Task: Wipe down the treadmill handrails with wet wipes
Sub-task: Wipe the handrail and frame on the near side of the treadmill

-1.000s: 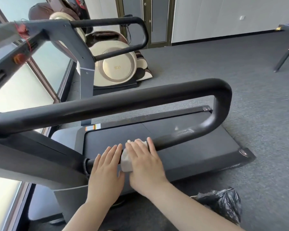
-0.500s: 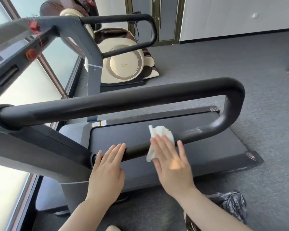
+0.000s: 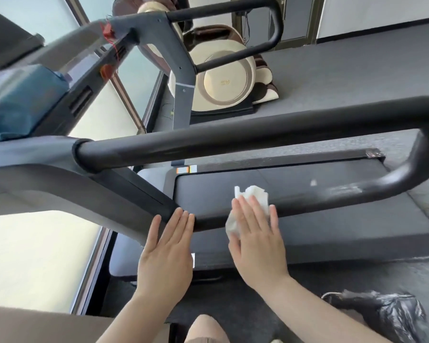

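Observation:
The near treadmill handrail (image 3: 233, 137) is a thick black loop: an upper bar crossing the view and a lower bar (image 3: 307, 204) curving back from the right. My right hand (image 3: 255, 243) lies flat with straight fingers, pressing a crumpled white wet wipe (image 3: 255, 196) against the lower bar. My left hand (image 3: 167, 253) rests open with its fingertips on the lower bar's left end, where it meets the grey upright. A dusty smear (image 3: 344, 190) shows further right on the lower bar. The far handrail (image 3: 270, 28) is at the top.
The black treadmill belt (image 3: 295, 233) lies below the bars. A blue wipe pack (image 3: 22, 100) sits on the console at left. A black rubbish bag (image 3: 386, 315) lies on the grey carpet at lower right. A cream massage chair (image 3: 223, 80) stands behind, by the window.
My right hand slid the wipe rightwards along the lower bar, from beside my left hand to a gap apart, and the wipe unfolded. The head camera shifted, bringing the console into view.

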Motion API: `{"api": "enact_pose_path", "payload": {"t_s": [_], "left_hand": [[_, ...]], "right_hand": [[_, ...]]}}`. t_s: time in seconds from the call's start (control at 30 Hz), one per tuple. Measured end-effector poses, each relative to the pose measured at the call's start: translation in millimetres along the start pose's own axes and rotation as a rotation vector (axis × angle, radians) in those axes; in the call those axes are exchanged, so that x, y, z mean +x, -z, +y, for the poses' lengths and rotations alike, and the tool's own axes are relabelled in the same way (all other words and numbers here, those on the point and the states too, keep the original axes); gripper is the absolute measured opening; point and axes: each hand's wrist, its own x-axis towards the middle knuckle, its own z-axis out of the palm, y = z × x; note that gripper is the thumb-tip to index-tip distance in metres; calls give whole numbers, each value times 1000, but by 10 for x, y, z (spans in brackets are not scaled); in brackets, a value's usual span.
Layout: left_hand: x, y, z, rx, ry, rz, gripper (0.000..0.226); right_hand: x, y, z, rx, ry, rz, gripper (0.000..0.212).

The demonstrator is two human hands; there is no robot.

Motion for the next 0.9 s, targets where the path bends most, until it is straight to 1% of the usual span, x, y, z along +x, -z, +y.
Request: {"api": "enact_pose_path", "payload": {"t_s": [0.07,0.1,0.13,0.2,0.23,0.3,0.37,0.4,0.43,0.5,0.53,0.57,0.6,0.63,0.67,0.7,0.73,0.77,0.8,0.83,0.9], "left_hand": [[-18,-32,12,20,5,18,57],[-30,-42,17,18,13,4,56],[-41,-44,14,6,15,-9,58],[-41,-32,-15,-18,5,-6,57],[-32,-17,-26,-31,-2,-10,58],[-5,-2,-28,-64,3,-16,62],[28,-14,31,-83,43,-16,67],[42,-45,74,-92,57,-18,67],[46,-80,119,-109,63,-12,64],[43,-146,178,-145,69,-6,65],[41,-169,191,-164,65,-24,68],[48,-179,197,-182,60,-49,75],[60,-178,202,-200,53,-68,83],[82,-175,205,-222,45,-64,88],[117,-176,219,-246,26,-44,90],[156,-181,253,-273,-7,-26,89],[195,-189,306,-311,-45,-17,88],[231,-195,370,-355,-78,-16,87],[250,-193,433,-390,-94,-26,87],[260,-178,487,-415,-100,-39,87],[302,-155,544,-456,-105,-38,84]], "right_hand": [[127,-110,-496,-33,149,-57,72],[170,-137,-656,-43,193,-89,72],[205,-135,-699,-46,208,-110,71],[215,-77,-518,-28,235,-110,67],[173,-35,-362,-25,219,-99,64],[68,61,-102,-22,92,-60,61],[68,62,-155,6,-35,6,59],[89,-1,-294,2,-45,30,60],[92,-77,-457,-5,-14,32,64],[57,-208,-624,-36,137,5,73],[61,-184,-531,-84,209,-36,75],[78,-125,-367,-144,242,-54,75],[81,-54,-169,-175,220,-47,70],[77,14,53,-169,126,-8,61],[77,99,273,-148,-23,64,51],[74,178,447,-133,-177,116,45],[80,230,525,-111,-304,152,45],[94,236,495,-91,-372,180,46],[92,185,381,-85,-364,190,45],[59,109,213,-80,-283,167,45],[-85,-30,-53,-110,-42,89,54]]}}
